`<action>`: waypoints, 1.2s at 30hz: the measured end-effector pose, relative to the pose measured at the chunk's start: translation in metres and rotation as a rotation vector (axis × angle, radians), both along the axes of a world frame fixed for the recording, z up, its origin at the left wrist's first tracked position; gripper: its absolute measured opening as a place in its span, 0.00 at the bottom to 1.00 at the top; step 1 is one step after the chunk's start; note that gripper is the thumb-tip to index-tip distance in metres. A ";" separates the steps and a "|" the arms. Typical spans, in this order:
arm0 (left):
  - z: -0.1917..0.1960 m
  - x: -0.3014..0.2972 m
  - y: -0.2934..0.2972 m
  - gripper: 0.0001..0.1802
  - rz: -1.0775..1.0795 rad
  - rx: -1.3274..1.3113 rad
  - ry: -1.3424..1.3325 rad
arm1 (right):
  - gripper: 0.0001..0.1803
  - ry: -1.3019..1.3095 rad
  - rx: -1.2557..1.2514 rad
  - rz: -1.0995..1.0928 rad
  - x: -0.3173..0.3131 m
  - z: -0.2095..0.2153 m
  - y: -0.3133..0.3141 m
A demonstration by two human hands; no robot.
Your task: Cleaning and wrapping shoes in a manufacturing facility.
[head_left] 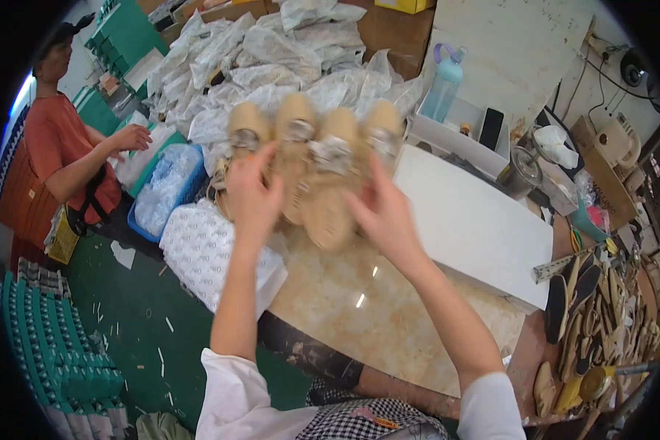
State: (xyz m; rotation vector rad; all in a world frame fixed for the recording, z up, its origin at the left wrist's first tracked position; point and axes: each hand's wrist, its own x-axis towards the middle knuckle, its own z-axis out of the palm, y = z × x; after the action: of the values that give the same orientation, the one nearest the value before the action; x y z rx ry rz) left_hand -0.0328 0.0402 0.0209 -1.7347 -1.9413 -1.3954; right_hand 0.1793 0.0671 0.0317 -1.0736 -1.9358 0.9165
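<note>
Several tan slip-on shoes (334,154) with round toes and glittering silver ornaments stand side by side above the table, toes pointing away from me. My left hand (253,194) is closed around the left pair, its thumb toward the insoles. Around the right pair closes my right hand (387,213), with the thumb by an insole and the fingers along the outer shoe. Motion blurs both hands and the shoes. Below them shows the marbled tabletop (352,293). A printed white paper sheet (198,249) lies beside my left forearm.
A pile of white-wrapped bundles (271,59) fills the back. A white box (477,227) lies right, behind it a tray with a blue bottle (444,82) and a phone (490,127). Insoles (601,308) crowd the far right. A blue basket (167,192) and a person (70,139) are left.
</note>
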 end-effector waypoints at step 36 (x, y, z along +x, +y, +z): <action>-0.068 0.348 -0.122 0.31 -0.856 -0.531 -0.049 | 0.20 -0.035 -0.181 -0.698 0.464 -0.085 -0.258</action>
State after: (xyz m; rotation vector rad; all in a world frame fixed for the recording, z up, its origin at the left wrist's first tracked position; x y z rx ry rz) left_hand 0.3147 -0.0816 -0.0469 -3.0507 -1.7494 -1.1449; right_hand 0.6433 -0.1909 -0.0531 -1.7249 -1.3476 0.6751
